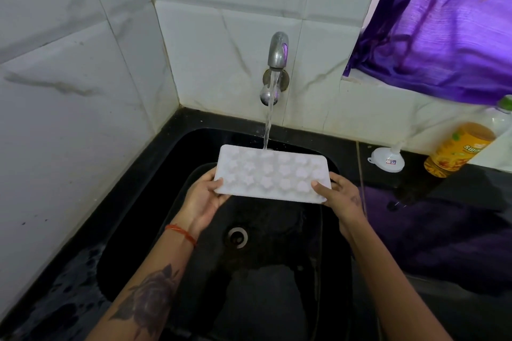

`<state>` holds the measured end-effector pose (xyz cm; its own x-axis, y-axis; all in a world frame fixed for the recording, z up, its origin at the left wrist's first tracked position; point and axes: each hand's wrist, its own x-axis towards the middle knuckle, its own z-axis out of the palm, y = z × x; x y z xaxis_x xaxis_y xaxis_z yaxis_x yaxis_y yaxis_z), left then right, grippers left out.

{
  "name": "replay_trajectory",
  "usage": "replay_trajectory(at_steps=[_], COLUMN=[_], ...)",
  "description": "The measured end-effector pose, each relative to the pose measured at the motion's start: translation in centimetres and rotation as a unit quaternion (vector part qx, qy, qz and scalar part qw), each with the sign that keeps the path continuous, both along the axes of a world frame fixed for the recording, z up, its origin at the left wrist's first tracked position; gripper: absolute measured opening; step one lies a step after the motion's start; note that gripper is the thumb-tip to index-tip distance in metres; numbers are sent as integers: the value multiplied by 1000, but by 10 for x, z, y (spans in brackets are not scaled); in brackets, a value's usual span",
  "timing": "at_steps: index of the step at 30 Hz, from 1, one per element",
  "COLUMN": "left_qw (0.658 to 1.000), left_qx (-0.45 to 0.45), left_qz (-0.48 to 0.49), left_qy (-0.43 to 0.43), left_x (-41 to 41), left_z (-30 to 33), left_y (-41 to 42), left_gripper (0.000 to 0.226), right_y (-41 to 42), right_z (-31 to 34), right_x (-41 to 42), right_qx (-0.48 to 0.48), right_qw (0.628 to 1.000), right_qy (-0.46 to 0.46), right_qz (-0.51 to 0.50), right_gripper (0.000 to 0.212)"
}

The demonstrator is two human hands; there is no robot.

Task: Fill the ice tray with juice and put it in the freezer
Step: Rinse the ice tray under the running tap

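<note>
Gripping the white rectangular plastic ice tray (273, 174) by its short ends, left hand (206, 198) and right hand (339, 196) hold it over the black sink (155, 202) (tap water (268, 124) strikes its far edge).

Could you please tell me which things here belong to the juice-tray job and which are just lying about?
For the job:
ice tray, held by left hand and right hand
juice bottle
funnel
tap, running onto the tray

Lying about:
purple curtain
drain
</note>
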<state>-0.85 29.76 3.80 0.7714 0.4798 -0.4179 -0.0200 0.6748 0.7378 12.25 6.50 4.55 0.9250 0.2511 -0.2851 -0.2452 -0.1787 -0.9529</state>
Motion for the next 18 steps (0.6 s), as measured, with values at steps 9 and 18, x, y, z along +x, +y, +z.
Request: replay_trajectory(at_steps=[9,18], left_qw=[987,979], left_qx=[3,27], left_qz=[74,53], left_qy=[143,194], left_x=[-19,-15], left_z=[-29,-46], left_y=[17,7], left_gripper=[38,27], right_y=[62,92], right_z=[39,76], right_x=[-9,-4], right_qx=[-119,-190], right_qw=[964,917], right_qy=[-207,-289], right_qz=[113,197], right_gripper=[55,65])
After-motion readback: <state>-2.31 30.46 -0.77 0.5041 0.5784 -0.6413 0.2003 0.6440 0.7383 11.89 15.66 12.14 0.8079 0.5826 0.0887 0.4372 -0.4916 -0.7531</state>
